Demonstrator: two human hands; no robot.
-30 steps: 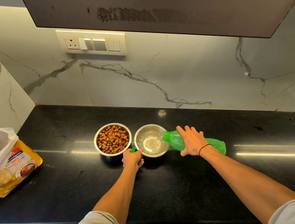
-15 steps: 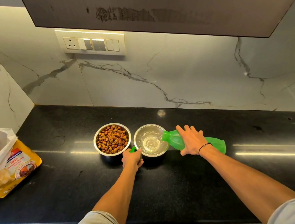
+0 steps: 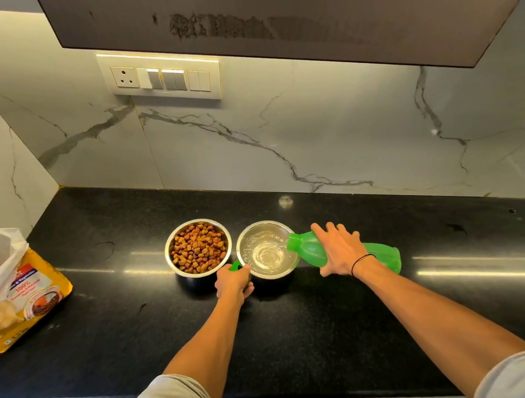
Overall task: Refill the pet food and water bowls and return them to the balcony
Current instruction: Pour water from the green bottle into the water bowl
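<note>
The water bowl (image 3: 267, 250) sits on the black tabletop (image 3: 309, 323) just to the 3 o'clock side of the kibble bowl (image 3: 198, 247), their rims close or touching. The right hand (image 3: 341, 250) grips a green bottle (image 3: 319, 253) from above, tipped almost flat with its mouth over the bowl's 3 o'clock rim, so the water falls inside and not onto the tabletop. The left hand (image 3: 233, 282) is curled against the bowl's 7 o'clock side, apparently bracing it; a bit of green, probably the cap (image 3: 236, 265), shows at its fingers.

The water bowl holds a shallow, rippling pool, well below the rim, so filling looks only partly done. The kibble bowl is heaped nearly full of brown pellets. An opened yellow food bag (image 3: 10, 300) lies well apart at 9 o'clock. Both bowls have yet to go to the balcony.
</note>
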